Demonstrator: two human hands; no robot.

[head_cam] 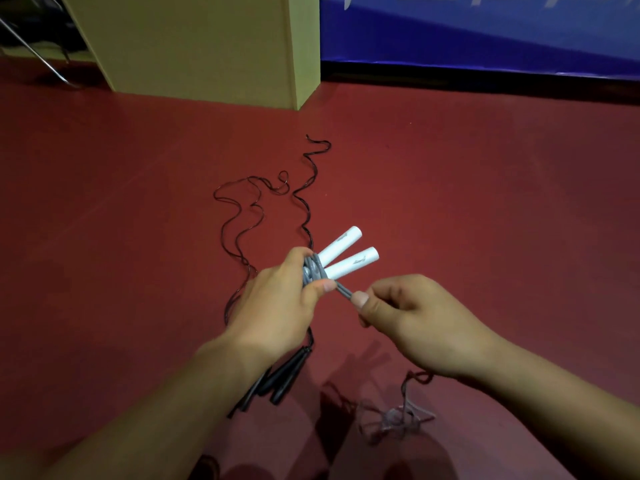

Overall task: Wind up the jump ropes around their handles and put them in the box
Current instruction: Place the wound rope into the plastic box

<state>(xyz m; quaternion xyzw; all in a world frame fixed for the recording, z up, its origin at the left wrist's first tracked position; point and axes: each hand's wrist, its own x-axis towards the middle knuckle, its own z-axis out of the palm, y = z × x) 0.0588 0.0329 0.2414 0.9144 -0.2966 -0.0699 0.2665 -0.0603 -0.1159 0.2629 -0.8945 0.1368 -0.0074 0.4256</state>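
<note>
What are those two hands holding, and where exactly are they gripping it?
The left hand grips the two white handles at their rope-wrapped end. The right hand pinches the grey rope just beside them, between thumb and fingers.

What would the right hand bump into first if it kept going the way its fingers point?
Probably the left hand, which grips the grey cord's coils round the white handles. The right hand pinches the same cord and points toward it, though depth is hard to judge.
</note>
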